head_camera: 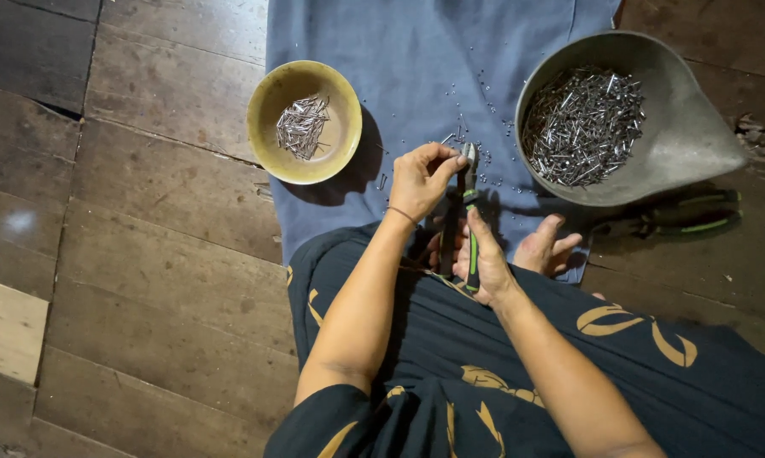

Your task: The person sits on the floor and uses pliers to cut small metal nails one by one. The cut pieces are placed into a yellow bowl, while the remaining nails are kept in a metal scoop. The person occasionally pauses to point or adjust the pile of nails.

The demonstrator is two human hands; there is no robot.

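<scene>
My right hand point(483, 265) grips the black-and-green handles of a pair of cutting pliers point(467, 203), jaws pointing away from me. At the jaws, my left hand point(422, 176) pinches a small metal pin between thumb and fingers. Both hands work above a blue cloth point(416, 59) spread on the floor, with tiny metal bits scattered on it around the jaws. A yellow bowl point(264, 93) to the left holds a small heap of short metal pins. A grey scoop-shaped pan point(696, 119) to the right holds a big pile of pins.
Dark wooden floorboards point(145, 220) surround the cloth. A second pair of green-handled pliers point(679, 222) lies on the floor below the grey pan. My bare foot point(548, 248) rests on the cloth's edge, and a dark patterned skirt point(654, 373) covers my lap.
</scene>
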